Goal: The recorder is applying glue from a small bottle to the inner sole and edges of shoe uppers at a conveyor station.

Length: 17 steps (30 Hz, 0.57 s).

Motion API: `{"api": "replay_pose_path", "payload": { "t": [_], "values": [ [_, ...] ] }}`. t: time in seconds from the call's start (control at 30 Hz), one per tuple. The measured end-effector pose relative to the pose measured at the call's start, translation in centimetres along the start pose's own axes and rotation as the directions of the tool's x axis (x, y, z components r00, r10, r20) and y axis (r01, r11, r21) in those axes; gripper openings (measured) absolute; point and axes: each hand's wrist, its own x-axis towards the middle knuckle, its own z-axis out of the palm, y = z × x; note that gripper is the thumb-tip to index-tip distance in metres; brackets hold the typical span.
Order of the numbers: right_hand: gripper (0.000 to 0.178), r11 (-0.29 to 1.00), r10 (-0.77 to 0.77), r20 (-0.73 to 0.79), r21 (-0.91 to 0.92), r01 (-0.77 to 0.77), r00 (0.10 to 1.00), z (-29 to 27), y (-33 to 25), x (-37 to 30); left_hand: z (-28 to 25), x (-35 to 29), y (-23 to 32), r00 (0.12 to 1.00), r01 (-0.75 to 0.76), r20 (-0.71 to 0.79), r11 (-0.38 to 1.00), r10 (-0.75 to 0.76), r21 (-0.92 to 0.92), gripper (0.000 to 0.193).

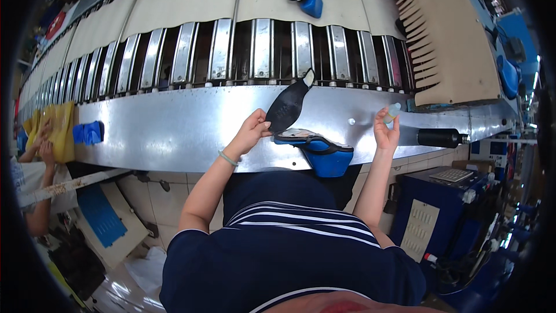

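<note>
My left hand pinches the wide end of a black insole-shaped shoe piece, whose narrow, pale-tipped end points away over the conveyor's edge. Just below it, a blue shoe last with black straps and a pale underside rests at the front edge of the metal table. Off to the right, my right hand is raised, its fingers closed round a small translucent bottle. A small whitish spot, perhaps a cap or a reflection, shows on the metal left of that hand.
Beyond the table runs a slatted conveyor with cream mats, carrying another blue last. A fringed tan cover stands at right, near a black bottle. Blue pieces and a co-worker's hands are at left.
</note>
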Motion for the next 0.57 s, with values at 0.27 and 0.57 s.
{"api": "replay_pose_path", "payload": {
  "t": [0.27, 0.57],
  "values": [
    [0.029, 0.994, 0.089, -0.14, 0.068, -0.08, 0.986, -3.2, -4.0, 2.8, -2.0, 1.4, 5.6, 0.978, -0.162, -0.139, 0.987, 0.157, -0.023, 0.006],
    [0.028, 0.999, 0.052, -0.199, -0.001, -0.054, 0.979, -3.7, -3.6, 2.5, 0.9, 2.0, 15.2, 0.951, -0.306, 0.077, 0.947, 0.299, 0.095, 0.008]
  ]
}}
